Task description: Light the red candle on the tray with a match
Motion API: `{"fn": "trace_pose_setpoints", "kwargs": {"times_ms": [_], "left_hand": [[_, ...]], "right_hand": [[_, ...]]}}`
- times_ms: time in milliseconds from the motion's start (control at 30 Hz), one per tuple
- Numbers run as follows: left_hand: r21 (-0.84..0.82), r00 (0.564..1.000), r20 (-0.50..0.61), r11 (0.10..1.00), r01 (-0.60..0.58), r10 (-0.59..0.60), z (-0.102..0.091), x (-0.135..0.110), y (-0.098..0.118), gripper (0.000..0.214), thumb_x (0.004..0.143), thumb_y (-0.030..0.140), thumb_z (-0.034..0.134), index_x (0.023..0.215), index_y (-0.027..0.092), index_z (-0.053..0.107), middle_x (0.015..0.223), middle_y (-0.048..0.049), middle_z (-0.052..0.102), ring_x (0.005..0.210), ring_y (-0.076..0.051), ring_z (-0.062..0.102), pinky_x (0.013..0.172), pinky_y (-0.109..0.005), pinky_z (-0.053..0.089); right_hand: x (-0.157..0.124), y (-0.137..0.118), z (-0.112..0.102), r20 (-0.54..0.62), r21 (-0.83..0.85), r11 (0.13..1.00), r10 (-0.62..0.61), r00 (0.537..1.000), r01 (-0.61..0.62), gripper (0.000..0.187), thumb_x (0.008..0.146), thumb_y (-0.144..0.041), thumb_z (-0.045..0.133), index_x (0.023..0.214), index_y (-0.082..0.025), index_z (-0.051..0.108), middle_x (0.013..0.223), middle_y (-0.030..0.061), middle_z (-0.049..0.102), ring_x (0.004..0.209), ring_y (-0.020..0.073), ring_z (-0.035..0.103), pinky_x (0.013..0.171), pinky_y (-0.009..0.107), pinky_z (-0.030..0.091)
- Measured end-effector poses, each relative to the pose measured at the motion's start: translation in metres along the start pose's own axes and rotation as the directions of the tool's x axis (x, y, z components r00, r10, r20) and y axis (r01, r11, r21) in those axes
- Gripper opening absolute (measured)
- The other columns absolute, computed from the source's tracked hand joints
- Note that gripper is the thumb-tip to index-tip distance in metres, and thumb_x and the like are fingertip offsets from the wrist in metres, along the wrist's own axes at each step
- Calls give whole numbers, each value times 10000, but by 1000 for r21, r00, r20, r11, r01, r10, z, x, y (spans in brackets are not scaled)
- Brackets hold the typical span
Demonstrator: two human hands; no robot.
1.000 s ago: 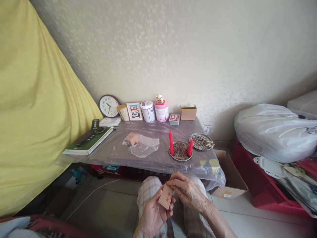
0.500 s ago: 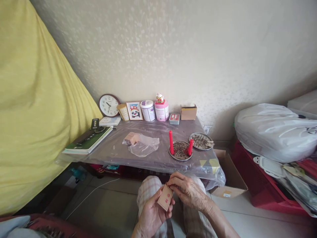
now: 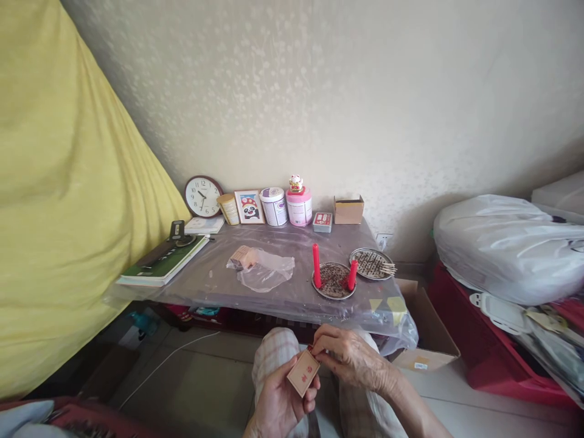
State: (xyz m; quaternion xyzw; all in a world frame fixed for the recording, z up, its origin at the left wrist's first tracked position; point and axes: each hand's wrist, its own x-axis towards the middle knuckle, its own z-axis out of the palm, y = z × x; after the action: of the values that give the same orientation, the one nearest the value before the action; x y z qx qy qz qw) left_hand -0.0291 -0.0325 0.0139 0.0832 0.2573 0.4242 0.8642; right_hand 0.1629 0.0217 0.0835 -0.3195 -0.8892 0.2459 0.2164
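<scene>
Still, both hands (image 3: pixel 319 377) hold the matchbox (image 3: pixel 303 372), now slightly lower.

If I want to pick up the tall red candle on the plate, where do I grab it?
Best to pinch the tall red candle around its bare middle, coming from above and from the table's near edge. It stands upright on the round plate, so the shaft is free all round. The shorter red candle stands close on its right, so keep fingers front and back.

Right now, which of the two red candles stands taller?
The left candle on the round tray; the right candle is a shorter stub.
</scene>
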Motion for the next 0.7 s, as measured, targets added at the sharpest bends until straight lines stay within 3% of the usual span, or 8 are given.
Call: {"fn": "trace_pose_setpoints", "kwargs": {"times_ms": [367, 567, 700], "left_hand": [[-6, 999, 17, 999, 46, -45, -1, -3, 3, 299, 839, 361, 684, 874, 87, 797, 697, -112, 771, 524, -114, 629, 492, -203, 485], [21, 996, 29, 997, 78, -79, -5, -4, 4, 347, 909, 350, 573, 816, 107, 802, 693, -113, 756, 512, -104, 585, 487, -203, 470], [13, 995, 36, 995, 95, -96, -8, -5, 4, 313, 895, 343, 587, 844, 118, 800, 703, -112, 759, 517, -114, 586, 494, -216, 461]], "right_hand": [[4, -1, -1, 75, -65, 998, -8, 997, 12, 144, 921, -132, 550, 917, -198, 678, 983, 54, 704, 834, 166, 678, 739, 255, 515], [6, -1, -1, 139, -120, 989, -74, 988, 91, 147, 855, -103, 550, 901, -197, 653, 961, 44, 698, 818, 164, 666, 691, 242, 485], [5, 4, 1, 144, -176, 977, -94, 985, 118, 157, 841, -110, 525, 931, -185, 630, 941, 53, 691, 761, 165, 641, 649, 257, 456]]}}
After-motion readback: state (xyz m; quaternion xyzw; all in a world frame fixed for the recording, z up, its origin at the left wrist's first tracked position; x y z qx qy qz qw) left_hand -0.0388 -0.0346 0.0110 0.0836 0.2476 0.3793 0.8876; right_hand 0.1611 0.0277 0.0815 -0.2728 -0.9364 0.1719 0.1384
